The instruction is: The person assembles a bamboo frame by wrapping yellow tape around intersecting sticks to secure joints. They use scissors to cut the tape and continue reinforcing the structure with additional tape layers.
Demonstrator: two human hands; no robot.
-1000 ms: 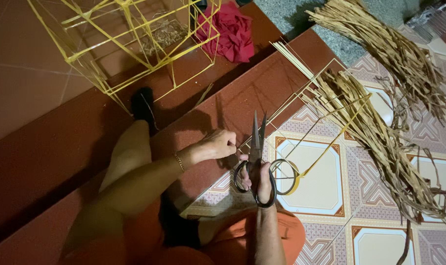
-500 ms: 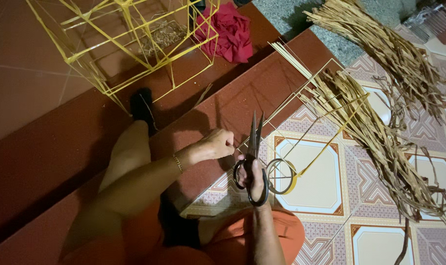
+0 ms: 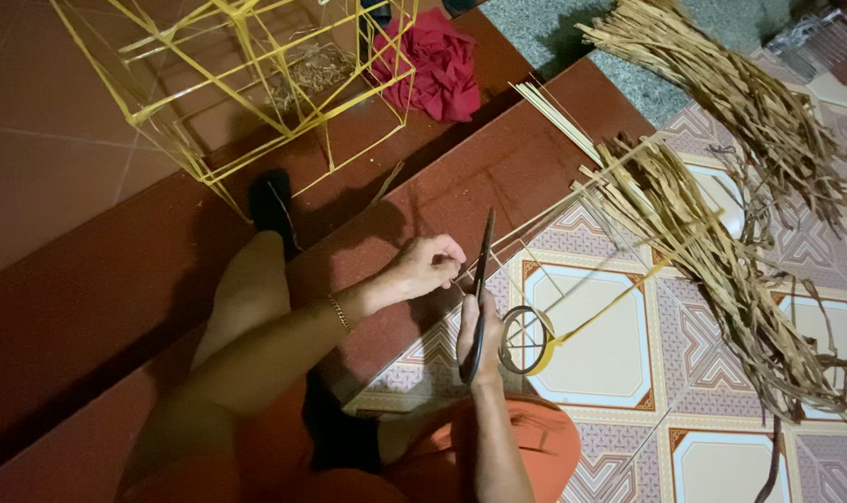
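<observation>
Scissors (image 3: 481, 289) sit in the grip of the right hand (image 3: 479, 335), whose fingers are threaded through the dark loops at the handle end, so the hand is closed on the tool. The blades point away from the body and look nearly together; how far they gape is hard to make out because they are seen almost edge-on. Just left of the blades, the left hand (image 3: 428, 265) is curled into a pinch around a thin stick (image 3: 535, 224), its fingertips right beside the blade. The exact spot where the stick meets the blades is hidden behind the fingers. The stick runs away from that pinch toward the upper right, where it is lost among other thin sticks.

Just right of the scissor handles lies a roll of tape (image 3: 526, 340) with a yellow strip (image 3: 619, 298) trailing off it to the right. Farther right, a heap of dry brown strips (image 3: 721, 251) spreads over the patterned tiled floor (image 3: 600, 363); its lower end is cut off by the picture's edge. A second bundle lies beyond it, also partly cut off.

Up and to the left of the hands, on the red step (image 3: 498, 158), stands a yellow stick frame (image 3: 256, 84), its top out of view, with a crumpled red cloth (image 3: 433, 70) beside it.
</observation>
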